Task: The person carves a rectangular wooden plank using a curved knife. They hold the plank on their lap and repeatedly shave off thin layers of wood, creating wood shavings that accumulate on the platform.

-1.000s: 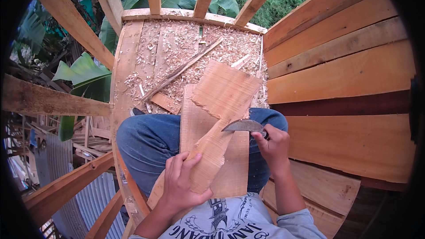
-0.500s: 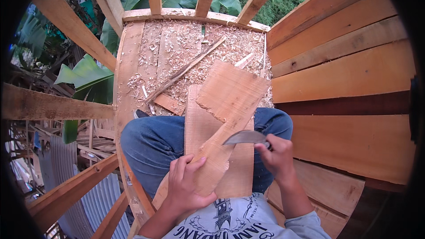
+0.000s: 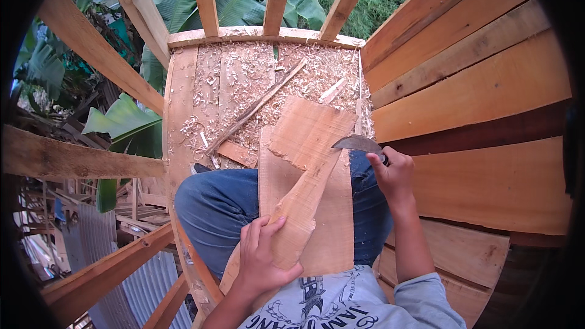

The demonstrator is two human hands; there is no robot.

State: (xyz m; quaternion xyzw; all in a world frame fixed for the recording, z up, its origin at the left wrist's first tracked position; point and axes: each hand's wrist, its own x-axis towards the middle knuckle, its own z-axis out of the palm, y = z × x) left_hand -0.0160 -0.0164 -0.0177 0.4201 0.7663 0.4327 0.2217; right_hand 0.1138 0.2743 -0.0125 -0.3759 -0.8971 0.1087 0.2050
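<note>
My left hand [image 3: 263, 256] grips the near end of a pale wooden piece [image 3: 312, 131], thumb on one side and fingers over the other. The piece has a wide far part with a ragged notched edge and a narrower neck. It slants across a flat board [image 3: 335, 228] lying over my lap. In my right hand [image 3: 393, 176] is a knife with a curved blade [image 3: 361, 143], its handle mostly hidden in the fist. The blade points left, with its tip at the right edge of the wide part; whether it touches I cannot tell.
Wood shavings [image 3: 244, 70] cover much of the plank floor ahead, with a long thin stick [image 3: 256, 106] and a small offcut [image 3: 237, 153] among them. Wooden posts and rails [image 3: 85, 152] stand at left and front. A plank wall [image 3: 481, 176] rises close on the right.
My right hand and the knife have moved forward and right, from the neck to the wide part's right edge. The left hand keeps its grip. The whole view has shifted slightly.
</note>
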